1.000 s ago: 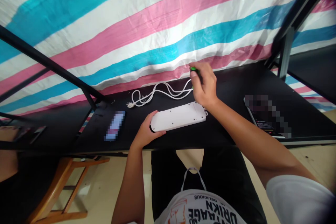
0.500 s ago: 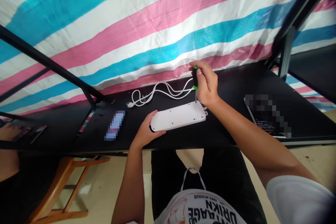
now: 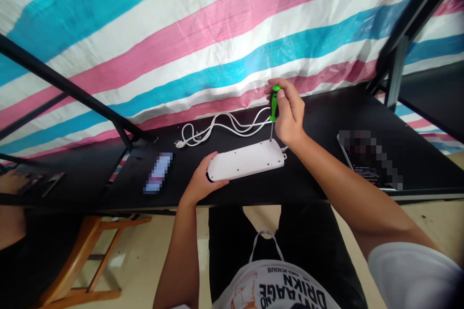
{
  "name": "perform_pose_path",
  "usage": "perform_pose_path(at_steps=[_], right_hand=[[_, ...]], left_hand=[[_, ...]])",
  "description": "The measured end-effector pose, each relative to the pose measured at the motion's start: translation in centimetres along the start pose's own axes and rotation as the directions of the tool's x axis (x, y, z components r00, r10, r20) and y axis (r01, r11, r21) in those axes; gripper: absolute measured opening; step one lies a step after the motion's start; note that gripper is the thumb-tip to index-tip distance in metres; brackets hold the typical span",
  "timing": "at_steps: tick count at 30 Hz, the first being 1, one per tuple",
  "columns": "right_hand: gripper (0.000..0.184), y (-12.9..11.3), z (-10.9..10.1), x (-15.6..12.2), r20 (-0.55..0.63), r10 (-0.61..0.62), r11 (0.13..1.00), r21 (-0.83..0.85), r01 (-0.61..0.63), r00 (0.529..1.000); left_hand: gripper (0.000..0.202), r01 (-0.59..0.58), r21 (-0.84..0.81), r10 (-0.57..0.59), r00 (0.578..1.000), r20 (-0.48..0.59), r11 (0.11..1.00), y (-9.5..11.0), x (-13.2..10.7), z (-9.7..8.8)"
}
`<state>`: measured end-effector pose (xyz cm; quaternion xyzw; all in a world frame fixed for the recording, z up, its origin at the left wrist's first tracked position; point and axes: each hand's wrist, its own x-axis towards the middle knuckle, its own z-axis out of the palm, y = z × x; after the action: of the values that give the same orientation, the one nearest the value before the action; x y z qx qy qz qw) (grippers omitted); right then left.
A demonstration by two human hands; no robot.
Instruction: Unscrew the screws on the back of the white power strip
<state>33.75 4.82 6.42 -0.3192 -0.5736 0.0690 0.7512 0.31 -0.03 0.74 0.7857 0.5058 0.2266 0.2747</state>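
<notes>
A white power strip (image 3: 250, 160) lies on the black table, its underside with several screw holes facing up. My left hand (image 3: 203, 178) grips its left end, thumb along the near edge and fingers at the far side. In my right hand (image 3: 290, 113) is a green and black screwdriver (image 3: 274, 104), its tip in the hole at the strip's far right corner. The handle leans slightly to the right. From the strip's right end a white cord (image 3: 232, 123) loops behind it, with its plug (image 3: 180, 144) lying to the left.
A blurred phone (image 3: 158, 173) lies left of the strip, and a dark blurred device (image 3: 368, 161) lies to the right. Black metal frame bars (image 3: 65, 89) rise at both sides before a striped sheet (image 3: 232, 34). Another person's arm (image 3: 10, 183) and a wooden stool (image 3: 90, 256) are at left.
My right hand has shifted slightly right and turned, so the screwdriver handle now leans right and shows more green. The power strip and my left hand stay put.
</notes>
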Motion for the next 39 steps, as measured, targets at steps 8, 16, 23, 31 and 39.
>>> perform_pose_path(at_steps=[8,16,23,31,39], right_hand=[[0.028,-0.5,0.4,-0.3,0.054,-0.155,0.974,-0.16,0.162,0.986],[0.042,0.4,0.7,-0.9,0.052,-0.04,0.997,-0.064,0.044,0.998],[0.038,1.4,0.8,-0.9,0.067,0.077,0.995,0.055,-0.081,0.995],[0.052,1.0,1.4,-1.1,0.05,0.181,0.979,0.086,-0.185,0.982],[0.038,1.2,1.5,-1.2,0.075,0.186,0.972,0.131,-0.194,0.98]], left_hand=[[0.101,-0.009,0.002,0.009,1.0,0.001,1.0,-0.2,0.1,0.1],[0.102,-0.005,0.002,0.005,1.0,-0.001,1.0,-0.2,0.0,0.1],[0.101,0.003,-0.001,-0.003,1.0,0.006,1.0,0.1,0.0,0.0],[0.101,0.006,0.016,-0.007,1.0,0.007,1.0,0.2,0.0,-0.1],[0.1,-0.004,0.026,0.004,1.0,0.002,1.0,0.2,0.0,-0.1]])
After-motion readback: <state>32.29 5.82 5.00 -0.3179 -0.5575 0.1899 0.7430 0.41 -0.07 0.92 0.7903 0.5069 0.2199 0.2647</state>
